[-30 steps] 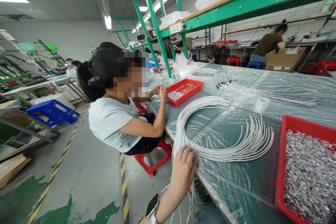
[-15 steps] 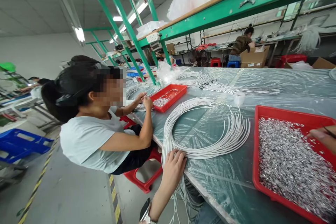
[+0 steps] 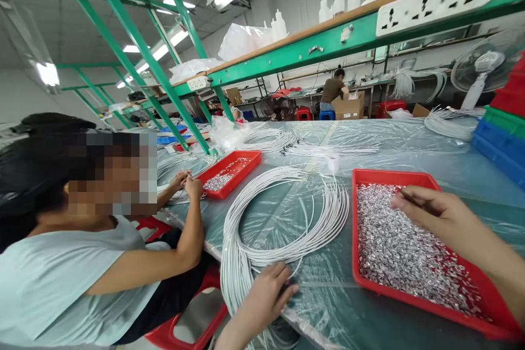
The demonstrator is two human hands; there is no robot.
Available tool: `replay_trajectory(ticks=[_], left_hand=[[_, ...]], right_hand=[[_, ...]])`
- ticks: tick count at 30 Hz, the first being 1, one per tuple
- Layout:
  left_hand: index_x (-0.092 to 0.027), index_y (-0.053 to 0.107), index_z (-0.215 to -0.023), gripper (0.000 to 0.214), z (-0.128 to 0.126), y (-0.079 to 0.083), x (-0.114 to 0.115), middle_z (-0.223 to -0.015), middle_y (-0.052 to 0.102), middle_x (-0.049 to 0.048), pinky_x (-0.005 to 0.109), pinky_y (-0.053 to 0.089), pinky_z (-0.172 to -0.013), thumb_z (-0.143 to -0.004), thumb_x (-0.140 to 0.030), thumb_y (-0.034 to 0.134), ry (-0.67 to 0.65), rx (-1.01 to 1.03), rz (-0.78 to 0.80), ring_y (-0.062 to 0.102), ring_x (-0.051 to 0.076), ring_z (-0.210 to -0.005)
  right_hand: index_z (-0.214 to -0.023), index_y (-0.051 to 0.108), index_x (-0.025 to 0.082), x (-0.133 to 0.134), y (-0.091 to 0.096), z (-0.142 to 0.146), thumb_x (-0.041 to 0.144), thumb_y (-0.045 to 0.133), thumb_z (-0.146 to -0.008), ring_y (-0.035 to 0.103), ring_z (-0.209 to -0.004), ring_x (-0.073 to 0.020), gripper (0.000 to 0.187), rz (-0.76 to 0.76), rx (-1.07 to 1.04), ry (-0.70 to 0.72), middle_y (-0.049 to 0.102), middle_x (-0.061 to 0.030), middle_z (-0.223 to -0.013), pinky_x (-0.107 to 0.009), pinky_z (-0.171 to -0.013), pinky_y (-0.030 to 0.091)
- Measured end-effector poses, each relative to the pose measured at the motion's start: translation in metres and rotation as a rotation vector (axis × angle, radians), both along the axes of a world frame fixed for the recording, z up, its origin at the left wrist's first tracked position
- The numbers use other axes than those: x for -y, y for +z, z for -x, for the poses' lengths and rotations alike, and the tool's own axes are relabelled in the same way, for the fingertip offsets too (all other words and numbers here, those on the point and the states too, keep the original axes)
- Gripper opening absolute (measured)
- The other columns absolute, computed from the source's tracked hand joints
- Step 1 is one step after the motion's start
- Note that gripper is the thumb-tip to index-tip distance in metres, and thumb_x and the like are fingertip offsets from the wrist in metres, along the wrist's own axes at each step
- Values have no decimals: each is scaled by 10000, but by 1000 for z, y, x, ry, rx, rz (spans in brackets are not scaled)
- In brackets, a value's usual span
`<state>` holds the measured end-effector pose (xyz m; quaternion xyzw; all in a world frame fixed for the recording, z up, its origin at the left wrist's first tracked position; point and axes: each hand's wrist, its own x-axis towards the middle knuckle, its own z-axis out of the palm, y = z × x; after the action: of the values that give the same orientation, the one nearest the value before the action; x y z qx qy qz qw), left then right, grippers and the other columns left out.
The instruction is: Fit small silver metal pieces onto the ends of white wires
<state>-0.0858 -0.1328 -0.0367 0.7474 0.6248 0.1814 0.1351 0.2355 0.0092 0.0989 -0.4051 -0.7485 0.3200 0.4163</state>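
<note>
My left hand [image 3: 266,295] rests on a bundle of white cables [image 3: 283,219] that lies curled on the plastic-covered table [image 3: 410,147] and hangs over its near edge. Its fingers are curled around the strands at the edge. My right hand [image 3: 430,213] hovers over a red tray [image 3: 365,284] filled with small silvery metal parts [image 3: 402,251]. Thumb and fingers of this hand are pinched together on something thin and dark, too small to name.
A co-worker in a pale shirt [image 3: 69,279] sits at my left, hands at a second red tray [image 3: 229,172] and more cables. Green shelf posts [image 3: 139,49], stacked blue and green bins [image 3: 500,142], a white fan [image 3: 479,71] and another person far back [image 3: 332,90].
The view has swung to the right across the table. My right hand has come in over the red tray. My left hand has stayed on the cable bundle at the table's edge.
</note>
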Motion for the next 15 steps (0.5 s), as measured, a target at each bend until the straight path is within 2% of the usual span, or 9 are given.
replay_trajectory(ticks=[3, 5, 7, 9, 12, 15], left_hand=[[-165, 557, -825, 315, -15, 0, -12, -721, 533, 19, 257, 351, -595, -996, -367, 385, -19, 174, 69, 508, 168, -650], [-155, 598, -872, 377, -14, -1, -12, -636, 480, -7, 238, 338, -552, -1005, -405, 349, -73, 304, 127, 467, 143, -581], [-148, 633, -1008, 431, -5, -1, -3, -588, 462, -25, 218, 360, -536, -1004, -456, 331, -151, 435, 192, 455, 122, -533], [-139, 639, -1092, 500, 8, -2, 12, -576, 489, -23, 229, 417, -603, -991, -516, 326, -210, 545, 227, 482, 115, -528], [-132, 708, -915, 612, 21, -4, 29, -573, 535, 22, 292, 432, -752, -944, -620, 340, -247, 660, 210, 532, 158, -655], [-144, 725, -739, 658, 24, -5, 31, -568, 550, 61, 311, 417, -767, -910, -665, 362, -277, 724, 206, 522, 205, -774]], right_hand=[[-698, 538, 195, 6, -1, 9, 642, 493, -877, 299, -476, -112, 484, 123, 32, 129, 338, 28, -578, -255, -442, 257], [-703, 526, 186, 9, -5, 17, 613, 502, -887, 280, -490, -106, 465, 184, 69, 191, 318, 42, -586, -246, -461, 250], [-717, 541, 173, 10, -13, 26, 568, 521, -898, 313, -517, -108, 435, 250, 110, 255, 360, 41, -597, -240, -493, 266], [-701, 534, 163, 12, -27, 36, 506, 532, -917, 371, -513, -109, 405, 345, 153, 326, 425, 40, -558, -241, -528, 306], [-727, 585, 141, 22, -52, 58, 432, 517, -936, 452, -491, -123, 365, 493, 195, 415, 570, -1, -514, -250, -566, 355], [-715, 623, 129, 43, -73, 87, 424, 575, -884, 403, -458, -106, 343, 589, 187, 467, 654, -41, -624, -228, -472, 285]])
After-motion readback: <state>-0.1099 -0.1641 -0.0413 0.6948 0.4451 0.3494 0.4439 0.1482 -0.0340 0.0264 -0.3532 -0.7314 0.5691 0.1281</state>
